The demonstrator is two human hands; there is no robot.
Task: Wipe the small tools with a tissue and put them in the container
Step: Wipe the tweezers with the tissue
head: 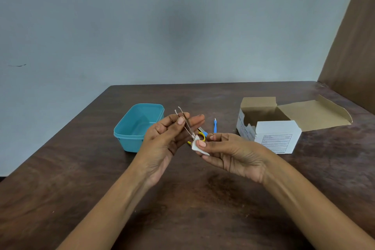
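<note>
Now, with my left hand pinching the tweezers, I'd have my right hand keep the tissue pinched round the tips and draw it off slowly.

left hand: bare, no glove, no ring, no watch | right hand: bare, no glove, no ring, no watch | nails: short, unpainted, pale | forearms: both bare up to the bottom edge, no sleeve in view | wrists: creased, no strap or band
</note>
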